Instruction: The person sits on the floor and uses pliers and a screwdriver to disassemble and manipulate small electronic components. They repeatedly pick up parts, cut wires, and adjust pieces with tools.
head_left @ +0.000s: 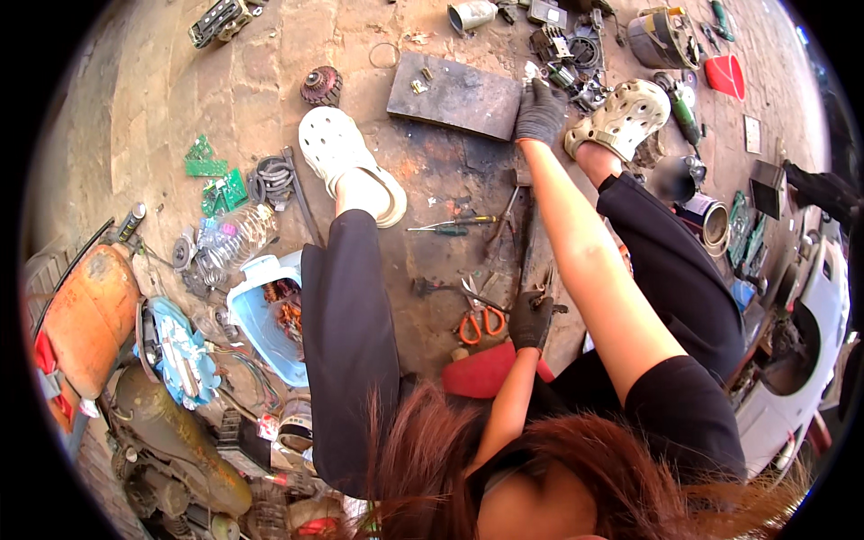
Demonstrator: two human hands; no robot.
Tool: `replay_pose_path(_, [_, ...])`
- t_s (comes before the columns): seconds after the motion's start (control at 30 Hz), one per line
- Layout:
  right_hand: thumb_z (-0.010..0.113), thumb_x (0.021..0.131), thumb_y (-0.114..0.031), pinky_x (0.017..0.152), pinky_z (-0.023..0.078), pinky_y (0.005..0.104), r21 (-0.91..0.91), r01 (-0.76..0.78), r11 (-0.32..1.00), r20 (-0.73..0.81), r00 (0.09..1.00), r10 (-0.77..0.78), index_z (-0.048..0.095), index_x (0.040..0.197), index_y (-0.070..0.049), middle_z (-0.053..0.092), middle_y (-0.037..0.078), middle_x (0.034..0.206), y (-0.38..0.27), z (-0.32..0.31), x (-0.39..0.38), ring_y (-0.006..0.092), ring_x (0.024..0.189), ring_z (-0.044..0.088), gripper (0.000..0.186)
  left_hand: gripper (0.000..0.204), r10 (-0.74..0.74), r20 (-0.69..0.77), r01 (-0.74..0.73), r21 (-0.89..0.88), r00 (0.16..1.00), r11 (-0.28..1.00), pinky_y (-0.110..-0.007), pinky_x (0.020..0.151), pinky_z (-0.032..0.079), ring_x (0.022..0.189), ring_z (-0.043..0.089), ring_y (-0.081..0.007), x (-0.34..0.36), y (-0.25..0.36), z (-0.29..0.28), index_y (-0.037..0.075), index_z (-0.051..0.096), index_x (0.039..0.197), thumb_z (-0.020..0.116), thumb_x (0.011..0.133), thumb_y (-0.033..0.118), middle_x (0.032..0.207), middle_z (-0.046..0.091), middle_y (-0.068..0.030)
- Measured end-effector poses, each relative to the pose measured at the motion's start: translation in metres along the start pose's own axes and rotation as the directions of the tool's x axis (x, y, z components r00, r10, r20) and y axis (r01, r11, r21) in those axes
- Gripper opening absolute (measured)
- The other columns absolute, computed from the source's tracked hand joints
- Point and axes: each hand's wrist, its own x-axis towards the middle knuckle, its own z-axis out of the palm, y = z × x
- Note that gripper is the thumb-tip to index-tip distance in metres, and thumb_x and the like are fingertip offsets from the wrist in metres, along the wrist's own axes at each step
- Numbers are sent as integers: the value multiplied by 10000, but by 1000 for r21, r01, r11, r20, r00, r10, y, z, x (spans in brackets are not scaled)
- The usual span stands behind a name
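Note:
My right hand [540, 112], in a dark glove, is stretched far forward to the right end of a dark metal plate [450, 94]. Its fingertips touch a small shiny metal part [531, 71] at the edge of a heap of motor parts [576, 54]; whether they grip it is unclear. My left hand [531, 319], also gloved, stays close to my body, closed around a dark metal tool [529, 238] that lies along the ground. Orange-handled scissors [480, 319] lie just left of that hand. My feet wear white clogs [346, 157] [623, 117] on either side of the plate.
A green-handled screwdriver [450, 229] and pliers [502, 225] lie between my legs. On the left are green circuit boards [209, 175], a crushed plastic bottle [236, 236], a pale blue tub [261, 315] with copper windings and an orange tank [85, 315]. Metal cans [711, 220] and a red scoop [725, 76] sit on the right.

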Motion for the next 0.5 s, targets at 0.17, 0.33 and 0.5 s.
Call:
replay_pose_path(0.17, [658,799,-184,791,456,409,93,107,990,-26,994,-105,692,978,-101,589,184,932,-16,-17,9,342,861,572,200,318,-49,23,50,-27,999,998,-326,727,492,826,650,-227,3,8,-3,63,619,976,726,763,274,908,671,-121])
replay_pose_path(0.33, [650,795,-158,780,473,408,177,81,981,187,976,-114,676,1017,-140,587,179,969,-78,10,-30,347,870,588,224,259,-36,-17,34,-70,999,997,-338,746,499,819,651,-253,-1,17,-6,48,622,946,710,763,209,880,667,-143])
replay_pose_path(0.5, [632,809,-198,792,493,421,61,113,992,203,971,-123,650,1003,-107,616,178,978,-52,20,-8,328,906,613,216,270,1,2,-1,-42,1000,999,-337,747,498,819,652,-246,-1,11,-3,42,623,949,707,766,221,878,670,-136])
